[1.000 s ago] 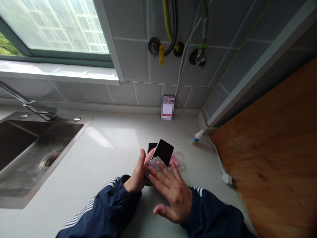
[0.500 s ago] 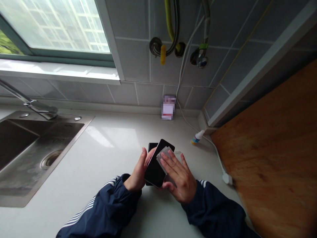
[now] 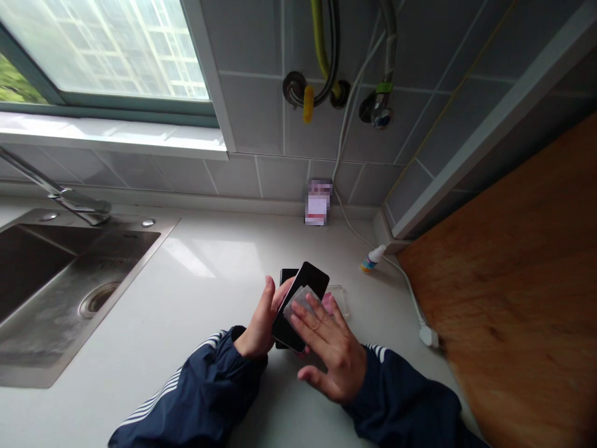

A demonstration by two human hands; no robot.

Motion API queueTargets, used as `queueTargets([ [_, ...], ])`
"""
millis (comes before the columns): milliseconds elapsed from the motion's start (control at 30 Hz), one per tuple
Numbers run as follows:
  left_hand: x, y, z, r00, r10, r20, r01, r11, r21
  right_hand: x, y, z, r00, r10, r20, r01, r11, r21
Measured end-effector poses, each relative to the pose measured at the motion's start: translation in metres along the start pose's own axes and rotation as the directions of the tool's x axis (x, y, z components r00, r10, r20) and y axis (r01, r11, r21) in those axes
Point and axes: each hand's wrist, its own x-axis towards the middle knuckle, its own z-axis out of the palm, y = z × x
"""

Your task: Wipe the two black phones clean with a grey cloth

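Note:
A smartphone [image 3: 315, 274] with a dark, glossy face lies tilted in my left hand [image 3: 257, 323]. My left fingers wrap beneath it, and the thumb stands up along its left side. Pressed flat on the phone's face is a folded pale grey cloth [image 3: 297, 300], held under the outstretched fingers of my right hand [image 3: 332, 348]. The right thumb is spread away from the phone. Behind and below the phone, a second flat black object [image 3: 288, 274] shows only in part. Just right of it, a clear phone case [image 3: 344, 302] is partly covered by my right hand.
A small spray bottle [image 3: 372, 259] and a white plug [image 3: 428, 336] with its cable lie to the right, beside a wooden panel [image 3: 508, 298]. A blurred card-like item [image 3: 318, 204] leans at the wall. Leftward are a steel sink [image 3: 153, 252] and a faucet [image 3: 81, 204].
My right hand has slid the cloth down and left across the phone's face. Its thumb has moved away from the phone, and more of the clear case shows. My left hand stays nearly still.

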Motion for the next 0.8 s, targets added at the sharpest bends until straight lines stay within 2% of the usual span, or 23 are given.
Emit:
queueTargets([
  [100, 0.001, 0.000, -0.001, 0.999, 0.043, -0.024, -0.044, 0.999, -0.012, 0.000, -0.006, 0.001, 0.999, -0.047, 0.014, 0.047, 0.999, 0.011],
  [200, 0.001, 0.000, -0.001, 1.000, 0.014, -0.021, -0.014, 1.000, -0.001, 0.000, -0.004, 0.002, 0.998, -0.057, -0.004, 0.057, 0.998, 0.003],
  [367, 0.000, -0.001, 0.001, 1.000, -0.009, 0.001, 0.009, 1.000, -0.002, 0.001, 0.010, 0.003, 0.999, 0.027, -0.029, -0.028, 0.998, -0.049],
  [533, -0.002, -0.001, 0.005, 0.981, -0.089, 0.173, 0.079, 0.995, 0.061, 0.000, 0.029, 0.003, 0.984, 0.138, -0.110, -0.146, 0.987, -0.067],
  [600, -0.002, -0.001, 0.006, 0.973, -0.096, 0.211, 0.081, 0.994, 0.078, 0.001, 0.032, 0.005, 0.977, 0.173, -0.124, -0.182, 0.982, -0.058],
  [700, -0.002, -0.002, 0.004, 0.979, -0.097, 0.177, 0.083, 0.993, 0.082, 0.004, 0.023, 0.007, 0.973, 0.200, -0.118, -0.205, 0.978, -0.035],
  [800, 0.000, -0.003, 0.000, 0.998, -0.036, 0.046, 0.034, 0.999, 0.039, 0.006, 0.005, 0.007, 0.992, 0.112, -0.062, -0.113, 0.993, -0.024],
])
